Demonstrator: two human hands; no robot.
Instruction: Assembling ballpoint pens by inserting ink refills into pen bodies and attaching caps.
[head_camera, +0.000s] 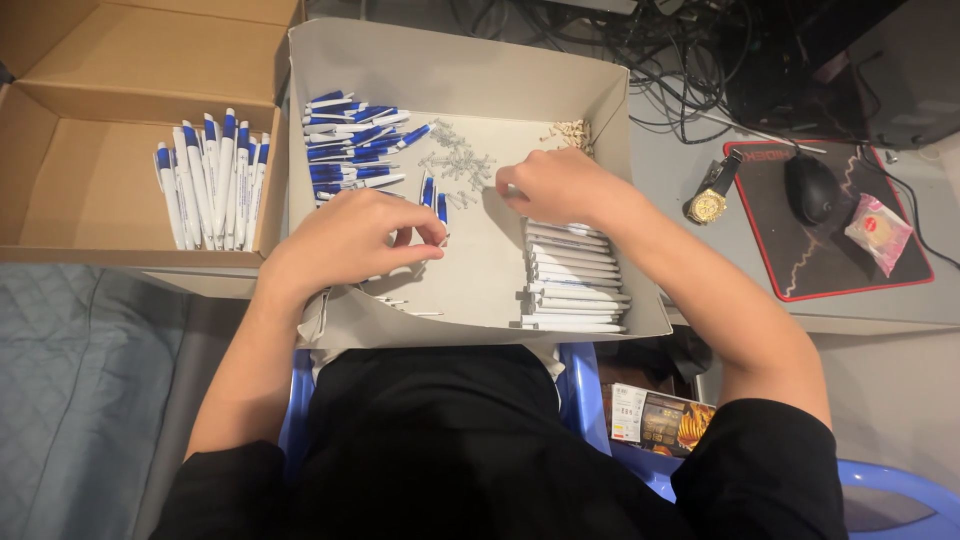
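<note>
Over the grey tray (600, 90), the left hand (345, 238) pinches a blue-and-white pen (441, 208) upright between its fingers, while the right hand (560, 185) curls, seemingly empty, above the stacked white barrels (575, 280), both parts within easy reach.

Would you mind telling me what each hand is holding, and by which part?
The left hand pinches a blue-and-white pen part near its lower end. The right hand reaches among the small metal springs; any hold is hidden.

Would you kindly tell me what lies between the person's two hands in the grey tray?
In the head view, bare tray floor separates the left hand from the right hand, with small clear springs just beyond.
</note>
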